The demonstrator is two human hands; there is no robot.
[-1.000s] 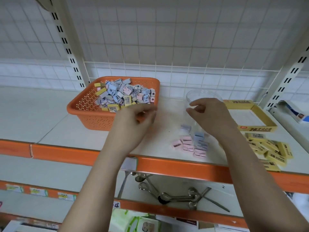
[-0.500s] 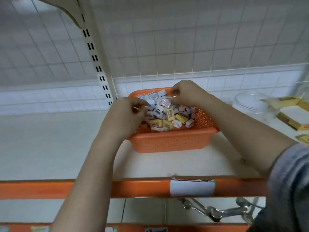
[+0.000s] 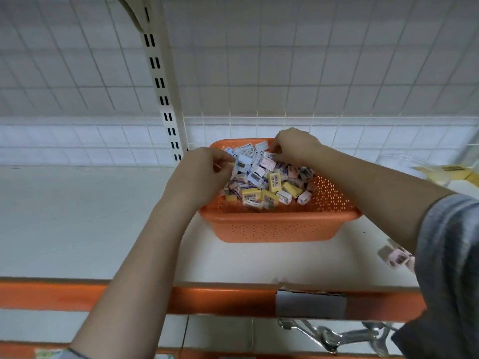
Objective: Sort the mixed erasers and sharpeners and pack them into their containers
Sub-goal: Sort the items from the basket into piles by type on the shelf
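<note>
Plainly, the mixed erasers and sharpeners [image 3: 261, 180] lay heaped in the orange basket [image 3: 280, 226], small blue, pink, white and yellow blocks filling its left and middle part. That basket stood on the white shelf [image 3: 77, 229], near the back, beside the slotted upright post [image 3: 160, 81]. Both hands were in the pile. The left hand [image 3: 199, 177] reached over the basket's left rim, its grip curled tight round something thin and yellow, of which only an edge showed. The right hand [image 3: 295, 147] was at the far rim, fingers bent down and pinching a small barcoded piece [image 3: 269, 154]. A few pink pieces [image 3: 396, 257] lay loose on the shelf to the right, partly behind the grey sleeve [image 3: 448, 268]. Further right stood a clear container [image 3: 404, 164], blurred, with a yellow box [image 3: 453, 169] just beyond it. Metal spoons [image 3: 337, 335] lay on the shelf below the orange edge
</note>
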